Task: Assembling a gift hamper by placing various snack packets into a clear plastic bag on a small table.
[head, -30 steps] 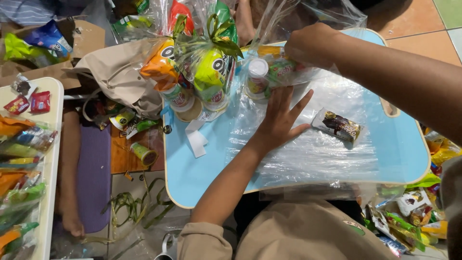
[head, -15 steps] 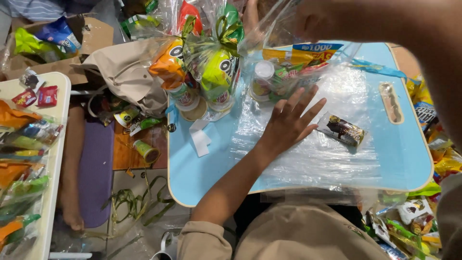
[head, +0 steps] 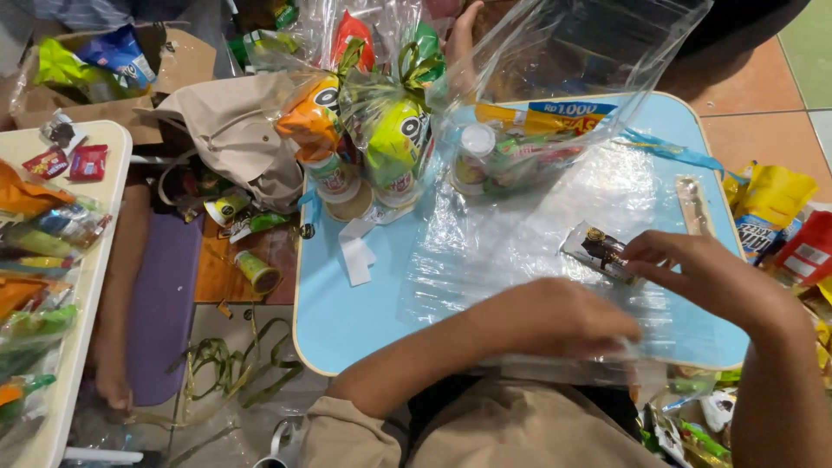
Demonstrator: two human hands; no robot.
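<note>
A clear plastic sheet lies spread over the light blue table. My left hand rests on the sheet near the table's front edge, its fingers curled down on the plastic. My right hand pinches the end of a small dark snack bar that lies on the sheet. Behind it stands a clear plastic bag with a small bottle and snack packs inside, its mouth gaping upward. Left of it stand two wrapped snack bundles tied with green ribbon.
A white paper strip lies on the table's left part. A beige bag and a cardboard box sit at the back left. A white table holds snack packs. Another person's limb rests on a purple mat. More packs pile at the right.
My left hand slid from the sheet's middle, fingers spread, back to the front edge and curled. My right hand came down from the bag at the back onto the snack bar.
</note>
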